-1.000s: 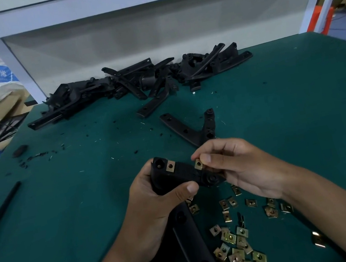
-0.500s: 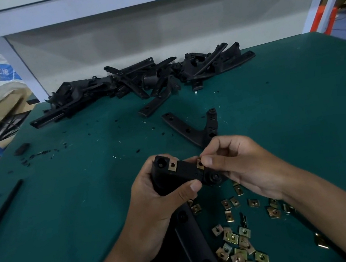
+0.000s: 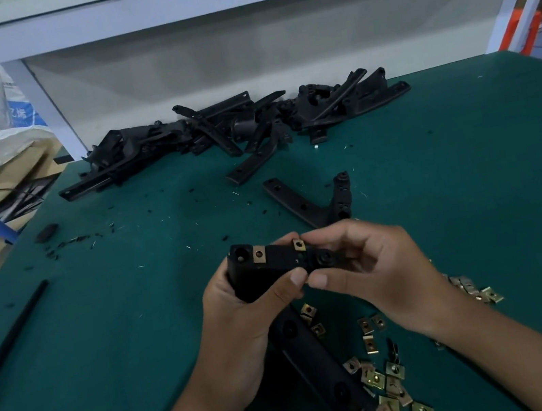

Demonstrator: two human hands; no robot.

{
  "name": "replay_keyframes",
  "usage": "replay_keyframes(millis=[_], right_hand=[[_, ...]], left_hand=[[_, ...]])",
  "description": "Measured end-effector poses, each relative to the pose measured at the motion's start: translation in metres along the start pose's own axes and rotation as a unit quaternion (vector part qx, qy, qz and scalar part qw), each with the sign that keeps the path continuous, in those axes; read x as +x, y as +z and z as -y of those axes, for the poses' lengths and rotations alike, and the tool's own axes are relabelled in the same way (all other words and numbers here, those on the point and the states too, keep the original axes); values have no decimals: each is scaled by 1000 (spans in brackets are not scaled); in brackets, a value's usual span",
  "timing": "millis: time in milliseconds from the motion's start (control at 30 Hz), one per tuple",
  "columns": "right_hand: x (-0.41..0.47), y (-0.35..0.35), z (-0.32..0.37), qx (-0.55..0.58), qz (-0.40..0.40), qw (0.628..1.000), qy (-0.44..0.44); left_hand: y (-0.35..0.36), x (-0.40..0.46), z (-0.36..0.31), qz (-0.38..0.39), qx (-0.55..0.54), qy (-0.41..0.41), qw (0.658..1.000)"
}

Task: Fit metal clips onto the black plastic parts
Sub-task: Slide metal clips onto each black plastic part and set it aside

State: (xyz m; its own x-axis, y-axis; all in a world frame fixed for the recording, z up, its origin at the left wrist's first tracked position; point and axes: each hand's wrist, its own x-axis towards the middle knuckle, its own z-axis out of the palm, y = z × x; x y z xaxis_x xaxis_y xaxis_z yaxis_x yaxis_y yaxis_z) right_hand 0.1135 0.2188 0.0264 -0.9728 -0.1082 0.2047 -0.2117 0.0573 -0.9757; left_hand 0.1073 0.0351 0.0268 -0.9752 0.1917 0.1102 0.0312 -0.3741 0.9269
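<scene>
Both hands hold one angled black plastic part [image 3: 266, 270] above the green table [image 3: 140, 334]. My left hand [image 3: 246, 320] grips its corner from below, thumb across the front. My right hand [image 3: 373, 270] pinches the part's right end, fingertips at a brass metal clip [image 3: 299, 245] seated on the top edge. Another fitted clip [image 3: 258, 254] sits further left on the same edge. The part's long arm [image 3: 322, 369] runs down toward me. Several loose metal clips [image 3: 388, 379] lie on the table beneath my hands.
A heap of black plastic parts [image 3: 231, 126] lies at the table's far edge. One V-shaped black part [image 3: 315, 201] rests just beyond my hands. A thin black rod [image 3: 9, 342] lies at the left. Black shavings [image 3: 74, 241] are scattered left of centre.
My right thumb has dropped under the part's right end while the fingers stay on the clip. The part has tilted a little and sits slightly higher in view.
</scene>
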Motion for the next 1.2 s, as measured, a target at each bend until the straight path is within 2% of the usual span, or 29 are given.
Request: replay_keyframes(millis=[500,800,1033,1200], right_hand=[[-4,3,-1,-94,-33,993,-56],[-2,-1,-2,-143,-9,987,-69],[-2,-2,0,-133,32,987,-87],[-2,-1,-4,-120,17,989,-85]], left_hand=[[1,-1,-1,-13,7,20,1000],[3,-1,0,-15,-1,22,1000],[0,0,1,2,-15,-10,1000],[0,2,4,-7,0,7,1000]])
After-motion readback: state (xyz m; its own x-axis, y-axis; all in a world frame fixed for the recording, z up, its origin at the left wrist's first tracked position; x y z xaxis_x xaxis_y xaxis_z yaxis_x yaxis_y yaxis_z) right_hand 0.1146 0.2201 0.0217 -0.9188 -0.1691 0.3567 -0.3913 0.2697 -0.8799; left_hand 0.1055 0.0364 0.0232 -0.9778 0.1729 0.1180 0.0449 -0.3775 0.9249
